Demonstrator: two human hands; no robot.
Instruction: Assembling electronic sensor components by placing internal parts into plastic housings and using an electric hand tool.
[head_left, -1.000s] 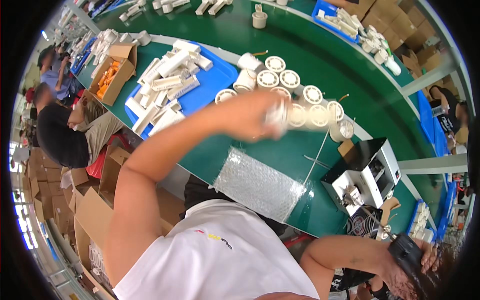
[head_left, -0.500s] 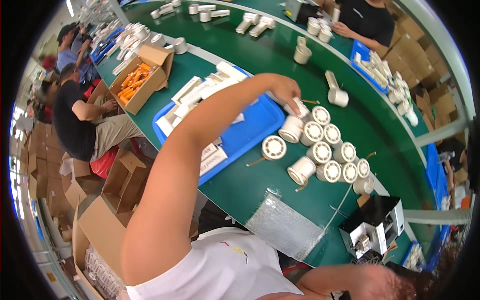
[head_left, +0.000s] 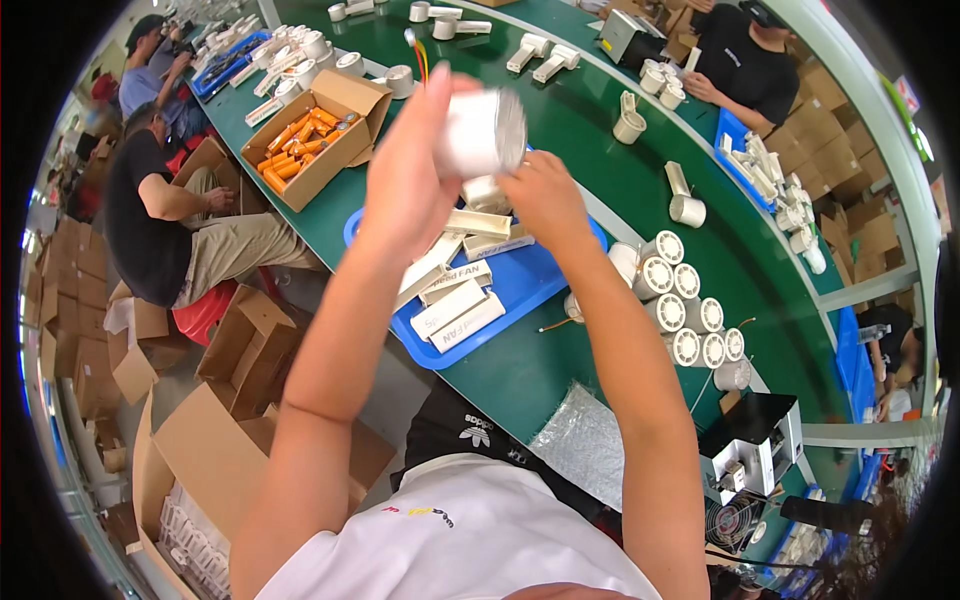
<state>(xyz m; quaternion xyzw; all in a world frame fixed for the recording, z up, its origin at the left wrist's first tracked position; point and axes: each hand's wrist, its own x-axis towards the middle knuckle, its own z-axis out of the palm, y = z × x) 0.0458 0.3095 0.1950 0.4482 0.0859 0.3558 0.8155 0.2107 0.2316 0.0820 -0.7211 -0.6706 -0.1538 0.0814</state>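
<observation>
As the left hand point(head_left: 405, 175) swings up, here's the white round housing point(head_left: 475, 132) in the air with it, appearing over the far end of the blue tray point(head_left: 540, 268)! Fingers wrap firmly around its left side, and thin coloured wires point(head_left: 421, 66) poke up beside them. That hand is no longer down at the cluster, where it is half a second ago; whether this is the very piece it is touching there, I can't say.

And the right hand point(head_left: 545, 195) joins in, away from the near right side and up just beyond the tray, close to another white round piece point(head_left: 487, 195). So the dark tool point(head_left: 815, 514) is out of its grasp, and the handling looks two-handed now, with one housing singled out from the rest.

Does the right hand hold anything? Cannot tell: its fingertips vanish behind the raised housing, which is itself smeared by motion.

Below, long white handles point(head_left: 460, 315) lie heaped in the tray; left of it sits a cardboard box point(head_left: 335, 172) of orange cylinders point(head_left: 275, 180). Over to the right stand the clustered housings point(head_left: 672, 312), the nearest ones partly blocked by the right forearm, which also cuts across the bubble wrap point(head_left: 580, 440). At the near right, the tool's far end is lost in dark blur.
</observation>
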